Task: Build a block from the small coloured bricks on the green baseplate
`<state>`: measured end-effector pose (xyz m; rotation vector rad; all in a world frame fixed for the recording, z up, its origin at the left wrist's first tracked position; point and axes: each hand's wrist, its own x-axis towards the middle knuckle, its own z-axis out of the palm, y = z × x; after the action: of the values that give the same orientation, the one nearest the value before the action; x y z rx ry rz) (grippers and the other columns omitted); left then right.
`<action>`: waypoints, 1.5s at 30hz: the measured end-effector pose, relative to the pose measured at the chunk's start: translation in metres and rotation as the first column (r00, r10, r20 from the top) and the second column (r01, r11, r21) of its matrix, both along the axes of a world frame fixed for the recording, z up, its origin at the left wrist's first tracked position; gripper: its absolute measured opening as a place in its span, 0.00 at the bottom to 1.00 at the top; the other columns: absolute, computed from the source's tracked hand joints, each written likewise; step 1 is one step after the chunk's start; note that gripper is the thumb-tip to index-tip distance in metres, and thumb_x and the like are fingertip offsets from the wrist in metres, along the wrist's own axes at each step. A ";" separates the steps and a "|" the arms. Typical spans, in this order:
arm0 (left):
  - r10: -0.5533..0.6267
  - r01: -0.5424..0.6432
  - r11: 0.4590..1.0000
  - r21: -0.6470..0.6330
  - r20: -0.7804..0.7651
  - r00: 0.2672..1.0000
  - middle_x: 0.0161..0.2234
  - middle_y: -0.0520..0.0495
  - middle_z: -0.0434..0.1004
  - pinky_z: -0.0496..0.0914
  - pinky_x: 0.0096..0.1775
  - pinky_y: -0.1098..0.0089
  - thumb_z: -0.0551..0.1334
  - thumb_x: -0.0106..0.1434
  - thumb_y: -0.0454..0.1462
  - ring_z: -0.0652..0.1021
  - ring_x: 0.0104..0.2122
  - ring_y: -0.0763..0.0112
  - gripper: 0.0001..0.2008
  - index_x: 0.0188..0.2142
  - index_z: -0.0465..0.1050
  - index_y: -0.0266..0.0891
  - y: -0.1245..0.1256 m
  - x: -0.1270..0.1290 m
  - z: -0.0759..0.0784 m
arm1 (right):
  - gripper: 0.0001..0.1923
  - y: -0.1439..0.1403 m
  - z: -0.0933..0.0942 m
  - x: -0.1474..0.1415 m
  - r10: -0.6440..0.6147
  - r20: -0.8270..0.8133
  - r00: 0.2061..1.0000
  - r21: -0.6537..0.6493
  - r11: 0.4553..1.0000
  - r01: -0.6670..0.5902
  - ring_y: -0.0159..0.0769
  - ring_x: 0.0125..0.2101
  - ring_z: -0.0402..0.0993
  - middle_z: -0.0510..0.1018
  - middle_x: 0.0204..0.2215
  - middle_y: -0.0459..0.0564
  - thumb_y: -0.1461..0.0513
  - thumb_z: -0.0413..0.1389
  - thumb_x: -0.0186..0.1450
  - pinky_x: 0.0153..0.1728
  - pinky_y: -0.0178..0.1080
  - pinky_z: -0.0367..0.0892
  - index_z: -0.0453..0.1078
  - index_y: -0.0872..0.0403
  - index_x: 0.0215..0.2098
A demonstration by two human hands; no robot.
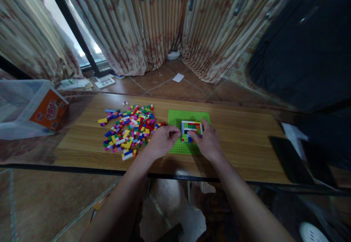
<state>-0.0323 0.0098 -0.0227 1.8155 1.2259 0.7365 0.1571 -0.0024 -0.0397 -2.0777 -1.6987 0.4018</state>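
The brick structure is sitting on the green baseplate, which is keeping it steady. Both hands are flanking it: left hand fingers pinching its left edge, right hand fingers gripping its right side. Loose bricks are lying left of the baseplate, within reach on the counter.

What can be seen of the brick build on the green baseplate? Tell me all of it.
The build is a small, low rectangular frame of plastic bricks with a white rim and red, green, yellow, orange and blue pieces, and a dark gap inside. It sits flat on the green baseplate, right of centre, on the wooden table. The right hand touches its near right corner; the left hand has fingertips at its left edge. Finer detail is too small to tell.
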 end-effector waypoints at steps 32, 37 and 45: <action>0.615 -0.607 0.762 0.226 -0.544 0.570 0.39 0.40 0.83 0.68 0.39 0.66 0.58 0.61 0.36 0.80 0.39 0.58 0.13 0.41 0.79 0.42 0.015 -0.123 0.020 | 0.37 0.010 -0.031 0.035 0.151 -0.030 0.988 0.109 0.983 -0.147 0.57 0.53 0.70 0.75 0.51 0.65 0.40 0.47 0.63 0.54 0.57 0.63 0.67 0.58 0.57; 0.522 -0.485 0.839 0.249 -0.623 0.583 0.43 0.39 0.81 0.69 0.46 0.64 0.60 0.60 0.37 0.78 0.48 0.55 0.13 0.43 0.79 0.42 0.019 -0.111 0.016 | 0.36 0.012 -0.029 0.033 0.137 -0.013 0.990 0.125 0.983 -0.135 0.57 0.52 0.71 0.76 0.50 0.66 0.40 0.44 0.65 0.53 0.58 0.65 0.68 0.58 0.56; 0.501 -0.431 0.857 0.283 -0.653 0.567 0.38 0.35 0.81 0.68 0.45 0.63 0.58 0.58 0.32 0.79 0.45 0.53 0.10 0.37 0.77 0.36 0.020 -0.100 0.014 | 0.38 0.013 -0.024 0.032 0.143 0.004 0.990 0.072 0.987 -0.142 0.58 0.54 0.70 0.74 0.51 0.68 0.41 0.41 0.66 0.56 0.57 0.63 0.67 0.62 0.57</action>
<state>-0.1322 0.0293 -0.0088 1.9300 2.2983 0.3354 0.1887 0.0103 -0.0641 -1.9118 -1.8399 0.3799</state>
